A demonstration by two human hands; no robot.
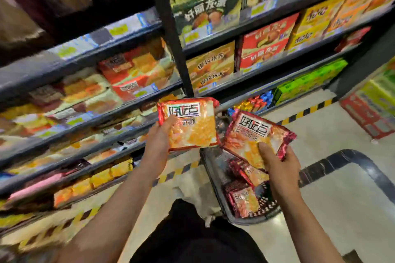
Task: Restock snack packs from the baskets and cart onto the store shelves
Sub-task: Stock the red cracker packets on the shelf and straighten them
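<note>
My left hand (158, 145) grips an orange and red snack pack (192, 126) by its lower left corner, holding it up in front of the shelves (89, 117). My right hand (280, 160) grips a second, matching snack pack (254, 134), tilted, just right of the first. Both packs hang above a dark basket (215, 177) on the floor, which holds several more of the same packs (245, 200). The shelves on the left carry similar orange and red packs, blurred by motion.
A black upright post (171, 28) divides the left shelf bay from the right bay of boxed snacks (265, 42). Yellow and black tape (307, 111) marks the floor. Stacked cartons (372, 109) stand at far right. A dark curved cart rail (363, 162) lies at lower right.
</note>
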